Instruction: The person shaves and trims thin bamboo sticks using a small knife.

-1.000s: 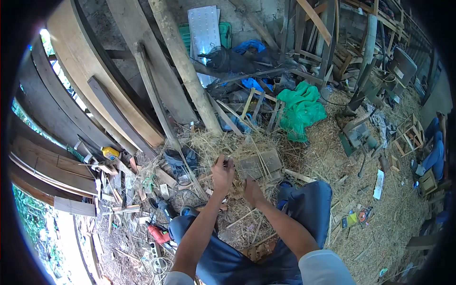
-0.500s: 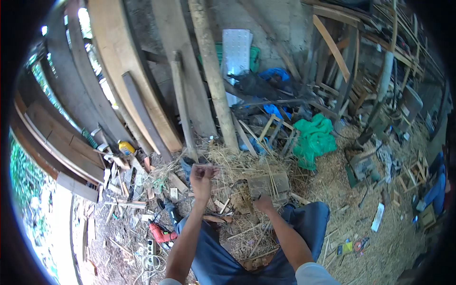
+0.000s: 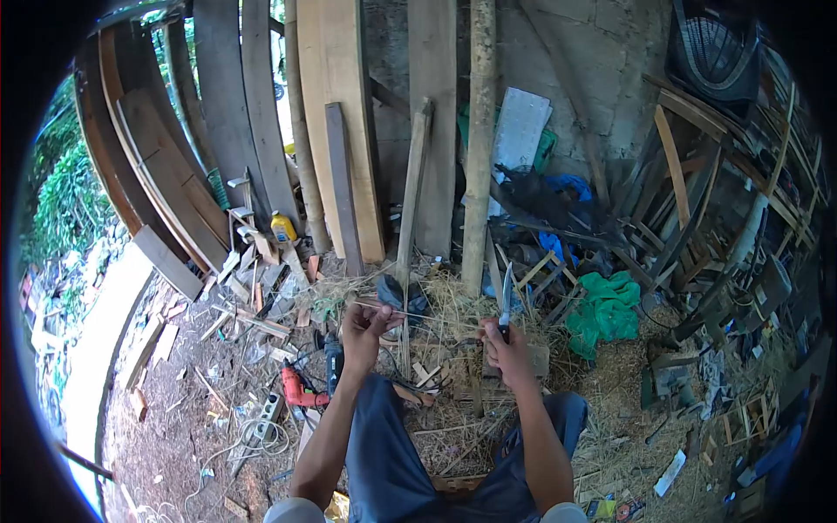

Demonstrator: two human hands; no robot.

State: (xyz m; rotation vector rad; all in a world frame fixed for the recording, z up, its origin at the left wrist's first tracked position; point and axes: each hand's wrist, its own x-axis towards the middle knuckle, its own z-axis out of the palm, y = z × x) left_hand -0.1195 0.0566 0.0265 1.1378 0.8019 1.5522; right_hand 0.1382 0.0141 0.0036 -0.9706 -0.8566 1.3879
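My left hand [image 3: 364, 338] is closed on a thin strip [image 3: 410, 314], which reaches right toward my other hand. In my right hand [image 3: 508, 349] is a knife [image 3: 506, 296], its blade pointing up and its dark handle in the closed fingers. The strip's right end lies close to the right hand; whether that hand also touches it, I cannot tell. Below and behind the right hand sits a wooden block [image 3: 534, 361] on the straw-covered ground, partly hidden by the hand.
Left of my knees lie a red power tool [image 3: 301, 389] and a power strip [image 3: 267, 417] with a cable. Planks [image 3: 432, 174] and a pole [image 3: 479, 157] lean at the wall. A yellow bottle [image 3: 282, 227] stands at the left, a green plastic sheet [image 3: 603, 312] lies at the right.
The view has swung left. My hands, close together at first, have moved apart, with the strip now between them. The knife blade now points up, clearly visible in my right hand.
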